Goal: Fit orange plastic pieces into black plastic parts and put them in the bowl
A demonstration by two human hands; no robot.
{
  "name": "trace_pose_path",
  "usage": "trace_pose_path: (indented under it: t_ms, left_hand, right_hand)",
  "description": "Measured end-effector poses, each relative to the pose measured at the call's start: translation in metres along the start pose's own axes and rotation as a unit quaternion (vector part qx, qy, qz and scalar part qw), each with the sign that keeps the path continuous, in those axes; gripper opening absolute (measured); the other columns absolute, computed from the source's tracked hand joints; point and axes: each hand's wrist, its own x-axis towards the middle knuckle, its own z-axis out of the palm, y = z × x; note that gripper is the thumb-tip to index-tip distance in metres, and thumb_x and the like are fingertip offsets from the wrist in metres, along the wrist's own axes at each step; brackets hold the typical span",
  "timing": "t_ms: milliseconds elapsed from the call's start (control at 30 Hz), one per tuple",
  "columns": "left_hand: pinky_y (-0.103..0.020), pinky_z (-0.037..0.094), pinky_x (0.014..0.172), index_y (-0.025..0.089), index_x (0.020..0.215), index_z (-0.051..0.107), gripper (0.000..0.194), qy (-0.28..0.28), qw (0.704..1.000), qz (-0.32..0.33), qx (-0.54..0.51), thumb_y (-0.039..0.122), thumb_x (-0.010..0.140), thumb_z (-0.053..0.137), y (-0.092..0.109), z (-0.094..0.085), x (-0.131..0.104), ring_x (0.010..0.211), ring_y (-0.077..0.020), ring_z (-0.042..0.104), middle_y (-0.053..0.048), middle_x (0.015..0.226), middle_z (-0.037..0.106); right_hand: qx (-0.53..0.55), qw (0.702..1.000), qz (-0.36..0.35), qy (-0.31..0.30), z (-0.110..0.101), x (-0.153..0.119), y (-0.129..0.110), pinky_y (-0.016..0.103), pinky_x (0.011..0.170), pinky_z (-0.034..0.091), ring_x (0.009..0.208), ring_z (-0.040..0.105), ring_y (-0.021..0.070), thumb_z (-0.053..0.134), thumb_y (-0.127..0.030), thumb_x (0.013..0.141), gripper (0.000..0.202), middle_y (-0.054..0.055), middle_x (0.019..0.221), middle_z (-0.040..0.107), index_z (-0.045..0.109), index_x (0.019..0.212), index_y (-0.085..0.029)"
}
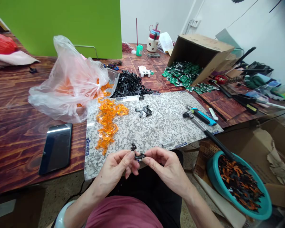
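Between my two hands, at the front edge of the speckled board (142,133), is a small black plastic part (133,147). My left hand (118,161) pinches it between thumb and fingers. The thumb and forefinger of my right hand (163,164) close on its right end (140,156). Whether it is one piece or two joined pieces, I cannot tell. Farther up the board lie a couple of similar black parts (147,110). Translucent orange plastic parts (108,109) form a column along the board's left side.
A heap of black parts (128,84) borders the board's back edge. Green circuit boards (182,72) spill from a tipped cardboard box (204,44). A small hammer (204,128) overhangs the right edge, above a teal basin (267,207). Left are a phone (56,148) and plastic bag (68,76).
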Motion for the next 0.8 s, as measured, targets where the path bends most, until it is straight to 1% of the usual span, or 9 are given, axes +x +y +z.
trace_pose_path:
  t_ms: [133, 233, 300, 400, 467, 500, 567, 667, 800]
  left_hand:
    - [-0.017, 0.030, 0.045, 0.015, 0.090, 0.071, 0.038, 0.052, 0.998, 0.027, -0.025, 0.049, 0.073, 0.071, -0.005, 0.004, -0.001, 0.048, -0.0061, 0.038, 0.005, 0.054, 0.051]
    - [-0.018, 0.028, 0.046, 0.016, 0.084, 0.071, 0.035, 0.058, 0.998, 0.031, -0.018, 0.050, 0.078, 0.065, -0.008, 0.004, -0.002, 0.049, -0.0067, 0.031, 0.007, 0.053, 0.038]
    - [-0.019, 0.031, 0.049, 0.017, 0.080, 0.070, 0.033, 0.052, 0.996, 0.060, 0.027, 0.048, 0.083, 0.060, -0.007, 0.002, -0.002, 0.052, -0.0080, 0.034, 0.006, 0.057, 0.040]
    - [-0.021, 0.040, 0.063, 0.018, 0.080, 0.070, 0.027, 0.026, 0.983, 0.123, 0.133, 0.038, 0.088, 0.055, -0.001, -0.002, -0.003, 0.068, -0.0122, 0.049, -0.001, 0.078, 0.055]
    - [-0.022, 0.042, 0.073, 0.018, 0.082, 0.069, 0.025, 0.009, 0.972, 0.149, 0.184, 0.033, 0.091, 0.051, 0.003, -0.003, -0.004, 0.083, -0.0153, 0.054, -0.005, 0.099, 0.057]
    - [-0.022, 0.042, 0.075, 0.018, 0.082, 0.067, 0.024, 0.002, 0.968, 0.155, 0.198, 0.032, 0.092, 0.049, 0.004, -0.004, -0.005, 0.086, -0.0159, 0.054, -0.005, 0.102, 0.057]
    - [-0.022, 0.043, 0.070, 0.018, 0.080, 0.063, 0.026, -0.008, 0.967, 0.153, 0.202, 0.032, 0.094, 0.045, 0.003, -0.004, -0.005, 0.078, -0.0145, 0.054, -0.004, 0.090, 0.059]
    - [-0.021, 0.042, 0.059, 0.019, 0.080, 0.057, 0.028, -0.029, 0.976, 0.135, 0.167, 0.033, 0.096, 0.039, -0.003, -0.003, -0.006, 0.062, -0.0121, 0.051, 0.001, 0.068, 0.055]
    - [-0.020, 0.041, 0.054, 0.019, 0.079, 0.055, 0.027, -0.043, 0.979, 0.145, 0.136, 0.030, 0.097, 0.039, -0.010, -0.001, -0.006, 0.058, -0.0103, 0.051, 0.002, 0.066, 0.056]
  right_hand:
    - [0.144, 0.986, 0.026, 0.076, 0.022, -0.001, 0.007, 0.020, 0.050, 0.044, 0.056, 0.054, 0.0091, 0.071, -0.036, 0.076, 0.020, -0.001, 0.067, 0.064, 0.066, 0.080, -0.017]
    - [0.177, 0.981, 0.038, 0.066, 0.030, -0.003, 0.007, 0.020, 0.050, 0.045, 0.055, 0.055, 0.0095, 0.077, -0.036, 0.069, 0.024, -0.001, 0.065, 0.063, 0.064, 0.074, -0.017]
    - [0.153, 0.985, 0.033, 0.067, 0.025, -0.002, 0.004, 0.020, 0.053, 0.046, 0.059, 0.056, 0.0101, 0.077, -0.036, 0.069, 0.024, 0.000, 0.069, 0.064, 0.064, 0.076, -0.017]
    - [0.073, 0.993, 0.002, 0.092, 0.011, 0.003, -0.005, 0.020, 0.055, 0.046, 0.065, 0.057, 0.0105, 0.069, -0.038, 0.079, 0.024, 0.002, 0.082, 0.066, 0.066, 0.092, -0.018]
    - [0.022, 0.998, -0.017, 0.062, 0.004, 0.006, -0.012, 0.022, 0.059, 0.046, 0.070, 0.058, 0.0115, 0.062, -0.038, 0.085, 0.024, 0.004, 0.088, 0.067, 0.066, 0.099, -0.019]
    - [0.007, 0.999, -0.021, 0.035, 0.003, 0.008, -0.014, 0.022, 0.061, 0.047, 0.072, 0.059, 0.0120, 0.060, -0.037, 0.086, 0.023, 0.004, 0.089, 0.067, 0.066, 0.100, -0.019]
    - [0.016, 1.000, -0.018, -0.005, 0.005, 0.010, -0.016, 0.023, 0.065, 0.047, 0.073, 0.060, 0.0121, 0.059, -0.035, 0.088, 0.020, 0.003, 0.084, 0.067, 0.067, 0.095, -0.019]
    - [0.083, 0.997, 0.002, -0.006, 0.014, 0.010, -0.014, 0.020, 0.062, 0.047, 0.066, 0.059, 0.0096, 0.059, -0.034, 0.088, 0.017, -0.001, 0.074, 0.064, 0.066, 0.091, -0.018]
    - [0.122, 0.993, 0.003, 0.002, 0.022, 0.005, -0.012, 0.018, 0.056, 0.045, 0.060, 0.057, 0.0077, 0.058, -0.033, 0.089, 0.015, -0.003, 0.068, 0.060, 0.061, 0.087, -0.018]
